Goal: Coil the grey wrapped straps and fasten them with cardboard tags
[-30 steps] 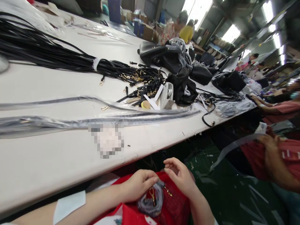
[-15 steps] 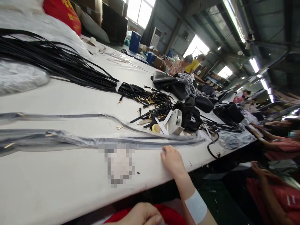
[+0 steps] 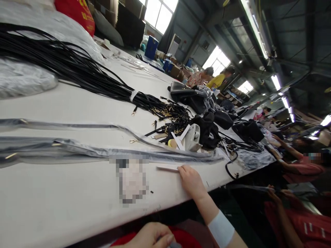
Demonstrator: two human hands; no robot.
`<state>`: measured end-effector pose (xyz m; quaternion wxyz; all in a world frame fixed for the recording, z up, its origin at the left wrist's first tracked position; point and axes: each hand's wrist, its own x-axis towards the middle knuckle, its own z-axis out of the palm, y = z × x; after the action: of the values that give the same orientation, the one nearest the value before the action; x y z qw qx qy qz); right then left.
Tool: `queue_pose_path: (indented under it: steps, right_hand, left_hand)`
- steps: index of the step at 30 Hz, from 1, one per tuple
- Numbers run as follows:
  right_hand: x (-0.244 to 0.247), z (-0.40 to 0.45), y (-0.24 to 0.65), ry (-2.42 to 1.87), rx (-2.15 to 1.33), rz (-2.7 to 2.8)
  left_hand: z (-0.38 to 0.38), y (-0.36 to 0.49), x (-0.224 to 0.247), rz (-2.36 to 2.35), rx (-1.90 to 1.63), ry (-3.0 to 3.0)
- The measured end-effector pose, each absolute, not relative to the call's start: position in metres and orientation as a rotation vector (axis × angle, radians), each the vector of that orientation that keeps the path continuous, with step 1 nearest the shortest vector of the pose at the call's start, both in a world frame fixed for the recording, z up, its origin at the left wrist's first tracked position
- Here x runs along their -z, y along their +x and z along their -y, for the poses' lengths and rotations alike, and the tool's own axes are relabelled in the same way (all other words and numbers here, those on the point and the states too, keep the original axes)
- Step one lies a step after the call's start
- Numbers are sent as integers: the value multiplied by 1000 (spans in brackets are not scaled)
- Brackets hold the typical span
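On the bench [image 3: 64,196], black straps [image 3: 103,82] and a tape dispenser [image 3: 193,137] lie beyond long plastic sleeves [image 3: 88,151], which stretch between them and the right hand [image 3: 191,181]. That hand pinches a thin white strip [image 3: 167,168] near the sleeves; the left hand [image 3: 152,236], lower down, curls around a grey bundle [image 3: 174,245], mostly out of view. Half a second ago, no strip showed there.

From where I stand: a long white tabletop [image 3: 64,189], thin black straps [image 3: 77,74] at upper left with small gold metal clips [image 3: 165,111] mid-frame, cloudy grey plastic sleeves [image 3: 77,149] at left, a slim whitish strip [image 3: 167,168] below centre, and a bulging red bag [image 3: 73,13] with yellow lettering [image 3: 85,16] at top left.
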<state>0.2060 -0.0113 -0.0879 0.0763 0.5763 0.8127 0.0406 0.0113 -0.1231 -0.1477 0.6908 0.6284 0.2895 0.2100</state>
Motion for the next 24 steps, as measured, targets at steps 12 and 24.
queue_pose_path:
  steps: [12, 24]
  right_hand:
    - [43, 150, 222, 2286, 857, -2369]
    - [16, 216, 233, 2028, 997, -2031]
  left_hand:
    - [133, 21, 144, -736, -270, 1073]
    - [137, 39, 141, -845, -261, 1094]
